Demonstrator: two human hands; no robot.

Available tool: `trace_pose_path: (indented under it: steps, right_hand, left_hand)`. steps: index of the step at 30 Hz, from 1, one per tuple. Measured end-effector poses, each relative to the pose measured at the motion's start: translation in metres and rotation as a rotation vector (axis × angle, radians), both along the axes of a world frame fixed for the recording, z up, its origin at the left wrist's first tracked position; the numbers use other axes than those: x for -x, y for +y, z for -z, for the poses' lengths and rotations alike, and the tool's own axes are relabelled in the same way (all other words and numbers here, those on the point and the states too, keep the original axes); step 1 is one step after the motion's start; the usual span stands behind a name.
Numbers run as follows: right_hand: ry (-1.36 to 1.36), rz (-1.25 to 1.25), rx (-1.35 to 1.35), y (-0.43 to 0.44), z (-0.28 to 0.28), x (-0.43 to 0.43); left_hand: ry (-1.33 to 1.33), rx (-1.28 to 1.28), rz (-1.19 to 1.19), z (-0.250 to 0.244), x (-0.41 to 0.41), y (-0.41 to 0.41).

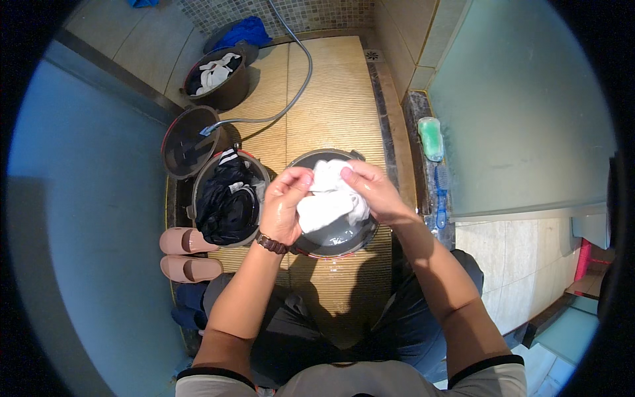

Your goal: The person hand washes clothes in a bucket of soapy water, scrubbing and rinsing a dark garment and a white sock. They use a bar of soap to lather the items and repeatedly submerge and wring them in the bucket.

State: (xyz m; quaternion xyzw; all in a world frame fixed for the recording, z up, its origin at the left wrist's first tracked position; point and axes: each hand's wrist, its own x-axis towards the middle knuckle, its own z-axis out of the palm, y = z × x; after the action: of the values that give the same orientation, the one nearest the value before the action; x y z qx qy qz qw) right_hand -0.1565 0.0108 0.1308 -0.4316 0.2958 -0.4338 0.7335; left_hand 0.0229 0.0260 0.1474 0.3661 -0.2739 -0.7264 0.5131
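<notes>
A wet white cloth [325, 211], bunched and folded, hangs between my two hands. Its exact kind cannot be told. My left hand [285, 198], with a watch on the wrist, pinches the upper left edge between thumb and fingers. On the other side my right hand [374, 191] grips the cloth with the thumb on top. Both hands glisten with water. Directly beneath is a dark bucket [364, 240] with water in it. The cloth hides part of its inside.
Left stand a bucket of dark clothes [225, 198], a bucket [191, 144] with a hose [297, 94] end in it, and a bucket of clothes [233, 87]. Pink slippers [191, 269] lie nearby. On the right ledge are green soap in a clear case [430, 139] and a blue brush [441, 196].
</notes>
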Motion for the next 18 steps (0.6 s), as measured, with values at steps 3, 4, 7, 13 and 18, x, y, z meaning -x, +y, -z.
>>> trace_pose_path:
  steps: [3,4,7,13,18]
  right_hand:
    - [-0.223,0.155,-0.08,-0.002,-0.011,0.002]
    - [-0.184,0.205,-0.065,-0.004,-0.01,0.003]
    - [-0.167,0.235,-0.044,-0.003,-0.006,0.004]
    - [-0.161,0.141,-0.058,0.0,-0.007,0.008]
    - [-0.331,0.106,-0.219,-0.002,-0.009,0.014]
  left_hand:
    - [0.053,0.136,-0.163,-0.004,0.0,-0.003]
    - [0.079,0.2,-0.193,-0.011,0.005,-0.003]
    - [0.223,0.112,-0.042,-0.011,0.002,-0.005]
    - [-0.018,-0.079,0.087,-0.004,0.007,-0.001]
    - [-0.035,0.073,-0.042,-0.006,0.012,-0.001]
